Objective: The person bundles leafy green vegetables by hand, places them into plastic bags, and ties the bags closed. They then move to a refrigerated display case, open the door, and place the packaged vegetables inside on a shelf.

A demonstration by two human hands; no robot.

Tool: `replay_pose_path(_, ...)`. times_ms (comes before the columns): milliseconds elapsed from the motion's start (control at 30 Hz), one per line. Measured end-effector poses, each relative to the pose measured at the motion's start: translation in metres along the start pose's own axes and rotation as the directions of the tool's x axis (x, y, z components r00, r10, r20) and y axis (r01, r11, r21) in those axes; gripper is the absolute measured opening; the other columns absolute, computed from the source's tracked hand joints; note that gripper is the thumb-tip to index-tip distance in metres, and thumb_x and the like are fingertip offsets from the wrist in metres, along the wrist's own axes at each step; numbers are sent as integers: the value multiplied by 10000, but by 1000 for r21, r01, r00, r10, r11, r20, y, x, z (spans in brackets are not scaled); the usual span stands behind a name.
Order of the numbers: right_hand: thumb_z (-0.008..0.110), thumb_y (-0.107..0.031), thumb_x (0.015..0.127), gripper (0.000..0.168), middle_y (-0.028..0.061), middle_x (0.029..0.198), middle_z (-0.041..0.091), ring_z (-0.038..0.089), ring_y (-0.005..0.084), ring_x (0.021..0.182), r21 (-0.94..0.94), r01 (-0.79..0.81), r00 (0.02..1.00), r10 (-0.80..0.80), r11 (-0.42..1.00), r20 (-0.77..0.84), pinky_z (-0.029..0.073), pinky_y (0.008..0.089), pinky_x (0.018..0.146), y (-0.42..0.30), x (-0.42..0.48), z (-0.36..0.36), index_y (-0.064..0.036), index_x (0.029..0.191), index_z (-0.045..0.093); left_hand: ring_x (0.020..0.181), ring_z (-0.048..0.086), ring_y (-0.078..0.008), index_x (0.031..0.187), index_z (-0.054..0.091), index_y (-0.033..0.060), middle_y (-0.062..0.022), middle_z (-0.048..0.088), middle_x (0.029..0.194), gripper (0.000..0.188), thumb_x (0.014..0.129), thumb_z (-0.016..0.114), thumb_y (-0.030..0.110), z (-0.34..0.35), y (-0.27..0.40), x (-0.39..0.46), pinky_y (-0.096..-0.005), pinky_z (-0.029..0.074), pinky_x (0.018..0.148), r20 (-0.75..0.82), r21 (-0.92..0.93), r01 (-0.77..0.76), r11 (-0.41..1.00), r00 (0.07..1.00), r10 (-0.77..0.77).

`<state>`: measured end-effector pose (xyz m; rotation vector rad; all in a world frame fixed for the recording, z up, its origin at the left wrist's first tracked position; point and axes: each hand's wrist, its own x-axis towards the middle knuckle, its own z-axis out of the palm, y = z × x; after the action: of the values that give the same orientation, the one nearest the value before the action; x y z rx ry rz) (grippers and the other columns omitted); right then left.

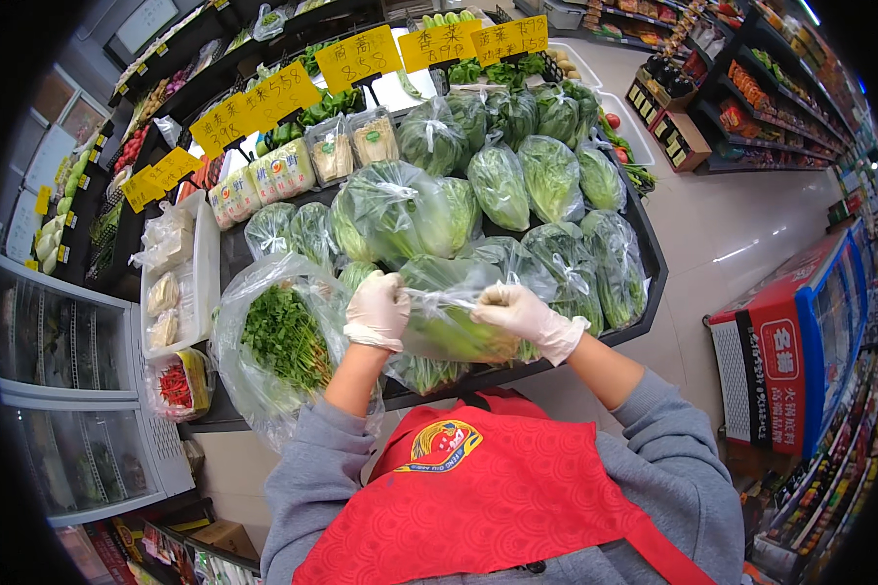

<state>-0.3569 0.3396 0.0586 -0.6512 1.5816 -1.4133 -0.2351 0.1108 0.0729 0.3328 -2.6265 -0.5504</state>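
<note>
My left hand [377, 311], in a pale thin glove, pinches one twisted end of a clear plastic bag. My right hand [523, 318], gloved the same way, grips the opposite end, and the film is pulled taut between them at a knot. The bag [457, 333] holds leafy green vegetables and lies at the near edge of the display, below both hands. Left of it, a large open plastic bag [285, 329] of cilantro-like herbs lies beside my left wrist. More bagged greens [567, 274] lie just beyond and to the right.
The black display stand [655, 270] carries bagged lettuce [549, 175], packed enoki mushrooms [373, 139] and yellow price signs [358, 58]. A white tray [206, 270] stands at its left, near a bag of red chillies [175, 386]. A red chest freezer [764, 351] stands at right, a glass-door cooler [73, 395] at left.
</note>
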Motion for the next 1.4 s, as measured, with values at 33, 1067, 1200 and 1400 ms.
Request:
replay_pose_path(33,690,-192,854,174,38,804,660,590,117,716,-184,94,995,-96,978,-2,475,273,676,7,-4,-6,-25,837,641,634,586,-196,947,660,19,-137,611,740,197,805,574,126,3,-8,-5,-334,493,633,91,-25,97,995,991,-95)
replay_pose_path(1067,741,-166,816,170,8,843,588,536,111,799,-234,-48,992,73,971,102,444,271,741,21,-2,-21,-33,859,644,650,578,-265,716,637,59,-100,560,735,176,744,776,163,21,18,-26,-353,460,590,52,-62,182,981,983,-179)
replay_pose_path(1200,550,-186,967,182,31,932,603,549,132,940,319,-49,968,-34,946,249,414,289,900,-15,-19,-11,-31,916,632,599,522,-135,741,627,42,-39,619,690,246,842,750,229,25,-25,-66,-279,433,564,225,-504,562,656,819,-528)
replay_pose_path(1400,564,-183,942,181,94,1113,593,511,251,1174,613,239,887,-426,753,177,311,415,1077,-83,-14,53,-37,1036,616,1265,474,-290,1442,373,172,-121,476,1386,756,882,515,659,-13,11,-121,-502,450,994,807,-547,781,-303,394,-441)
